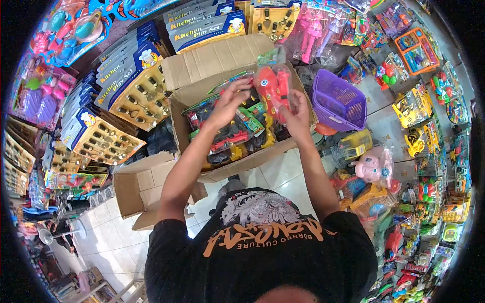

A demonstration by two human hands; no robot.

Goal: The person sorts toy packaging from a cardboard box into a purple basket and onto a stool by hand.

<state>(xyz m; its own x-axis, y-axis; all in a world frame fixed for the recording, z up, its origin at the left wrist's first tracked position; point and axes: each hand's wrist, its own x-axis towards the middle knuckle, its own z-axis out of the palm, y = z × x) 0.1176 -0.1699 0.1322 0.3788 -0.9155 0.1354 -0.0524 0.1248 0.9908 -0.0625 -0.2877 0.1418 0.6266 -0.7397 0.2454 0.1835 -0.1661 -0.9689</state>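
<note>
Glossy pale floor tiles (106, 237) are hemmed in by packaged toys (411, 108), with card-backed kitchen play sets (136, 96) stacked on edge at upper left, seemingly so that their printed fronts can be read. At upper centre, a red toy (268, 85) in crinkled, clear wrapping is held above an open cardboard box (242, 165) by the right hand (298, 118), its grip pinching the toy between thumb and fingers, perhaps to keep so slick a surface from slipping. By the toy's left edge, the left hand (230, 103) is held with fingers loosely curled; whether anything is pinched there cannot be told. More bagged toys (235, 142) are packed in the box, whose matte, creased back flap (212, 60) is folded outward, apparently for clear access. Just right of it, a purple basket (326, 108) of lattice-walled, rigid-looking plastic is placed
</note>
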